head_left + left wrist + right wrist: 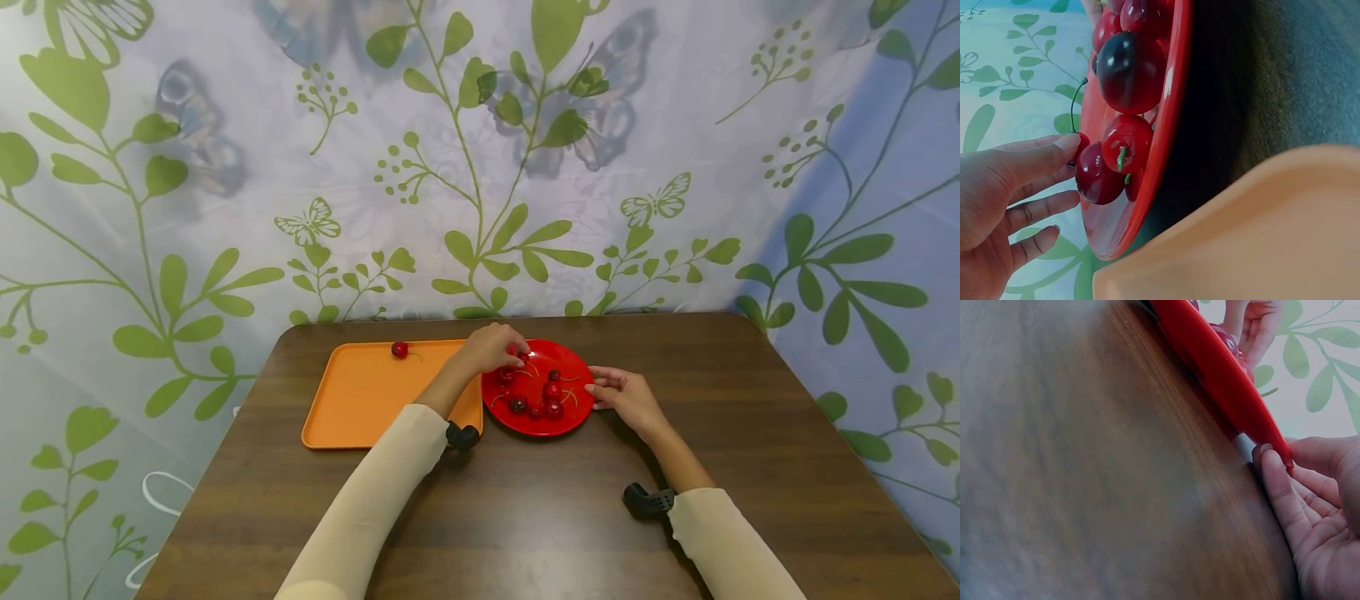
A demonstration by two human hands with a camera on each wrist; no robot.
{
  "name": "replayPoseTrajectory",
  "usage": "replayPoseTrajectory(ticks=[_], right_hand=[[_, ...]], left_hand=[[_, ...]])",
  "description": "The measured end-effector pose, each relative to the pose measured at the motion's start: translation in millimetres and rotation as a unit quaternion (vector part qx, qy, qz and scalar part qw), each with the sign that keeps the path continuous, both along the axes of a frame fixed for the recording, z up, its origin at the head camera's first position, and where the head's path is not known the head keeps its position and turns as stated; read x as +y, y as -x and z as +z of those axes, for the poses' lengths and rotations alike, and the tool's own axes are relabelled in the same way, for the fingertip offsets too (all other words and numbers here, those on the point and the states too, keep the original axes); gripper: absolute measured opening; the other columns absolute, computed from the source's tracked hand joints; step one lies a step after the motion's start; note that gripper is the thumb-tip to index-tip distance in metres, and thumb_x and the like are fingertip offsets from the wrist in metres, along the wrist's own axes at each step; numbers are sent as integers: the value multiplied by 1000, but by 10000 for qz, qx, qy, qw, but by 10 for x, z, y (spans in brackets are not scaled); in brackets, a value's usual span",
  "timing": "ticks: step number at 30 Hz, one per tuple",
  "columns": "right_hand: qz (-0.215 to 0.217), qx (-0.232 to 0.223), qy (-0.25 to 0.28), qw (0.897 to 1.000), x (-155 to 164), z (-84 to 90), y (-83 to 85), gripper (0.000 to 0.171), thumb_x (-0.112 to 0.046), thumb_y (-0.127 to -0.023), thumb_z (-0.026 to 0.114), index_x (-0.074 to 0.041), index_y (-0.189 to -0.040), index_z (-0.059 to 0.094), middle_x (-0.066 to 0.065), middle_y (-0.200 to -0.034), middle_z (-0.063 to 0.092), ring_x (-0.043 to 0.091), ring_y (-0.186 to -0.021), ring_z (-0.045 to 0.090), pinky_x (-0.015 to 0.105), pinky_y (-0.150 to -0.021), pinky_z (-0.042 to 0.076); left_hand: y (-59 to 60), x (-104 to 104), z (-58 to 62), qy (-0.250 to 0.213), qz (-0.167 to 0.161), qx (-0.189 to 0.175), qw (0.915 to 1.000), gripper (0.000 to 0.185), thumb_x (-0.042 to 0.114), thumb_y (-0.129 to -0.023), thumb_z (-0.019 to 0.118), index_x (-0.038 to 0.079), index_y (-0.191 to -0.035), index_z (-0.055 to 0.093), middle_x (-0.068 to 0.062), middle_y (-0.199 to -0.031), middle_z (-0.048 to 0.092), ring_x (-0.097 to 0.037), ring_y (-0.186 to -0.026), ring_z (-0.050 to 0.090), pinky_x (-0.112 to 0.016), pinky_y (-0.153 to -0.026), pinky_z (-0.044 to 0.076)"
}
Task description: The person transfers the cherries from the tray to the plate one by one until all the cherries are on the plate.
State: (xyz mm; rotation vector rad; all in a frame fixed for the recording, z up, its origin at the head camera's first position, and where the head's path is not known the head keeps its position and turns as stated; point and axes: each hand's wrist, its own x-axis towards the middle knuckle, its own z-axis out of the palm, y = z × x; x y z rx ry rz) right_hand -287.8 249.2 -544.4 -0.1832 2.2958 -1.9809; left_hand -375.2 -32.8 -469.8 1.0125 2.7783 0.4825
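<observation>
My left hand [487, 348] is over the far left part of a red plate [540, 432]. Between its thumb and fingertips it pinches a small red cherry [1082, 147], whose green stem points up in the left wrist view. Several other cherries lie on the plate, among them a dark red one [1132, 72] close to the camera. My right hand [626, 398] grips the plate's right rim, thumb on one side and fingers on the other, as the right wrist view shows. A lone cherry [400, 350] with a stem lies at the far edge of the orange tray.
The orange tray [367, 400] lies left of the plate, their edges close together. Both are on a brown wooden table [525, 517]. Behind the table hangs a cloth [420, 233] printed with leaves and butterflies.
</observation>
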Motion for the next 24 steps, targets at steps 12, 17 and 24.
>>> replayPoseTrajectory(ticks=[12, 17, 24], right_hand=[[-15, 57, -82, 9999, 6, -44, 31, 46, -6, -97, 68, 10, -139, 54, 33, -117, 65, 11, -82, 71, 31, -72, 60], [-46, 11, -112, 9999, 13, -48, 28, 46, -6, -98, 67, 10, -139, 54, 32, -116, 65, 11, -81, 71, 30, -72, 60], [-75, -2, -113, 9999, 14, -52, 27, 46, -6, -97, 68, 10, -139, 54, 31, -115, 66, 11, -81, 71, 30, -72, 60]], left_hand=[[40, 16, -28, 327, 188, -37, 9993, 22, 19, -91, 78, 19, -113, 79, 5, -99, 74, -13, -92, 64, -32, -82, 53], [23, 0, 1, 304, 211, -72, 9993, 24, 18, -92, 77, 16, -115, 78, 5, -100, 76, -13, -92, 66, -33, -84, 54], [21, -61, 10, 176, 199, -53, 9996, 21, 22, -93, 76, 19, -114, 79, 5, -102, 76, -13, -92, 66, -34, -85, 54]])
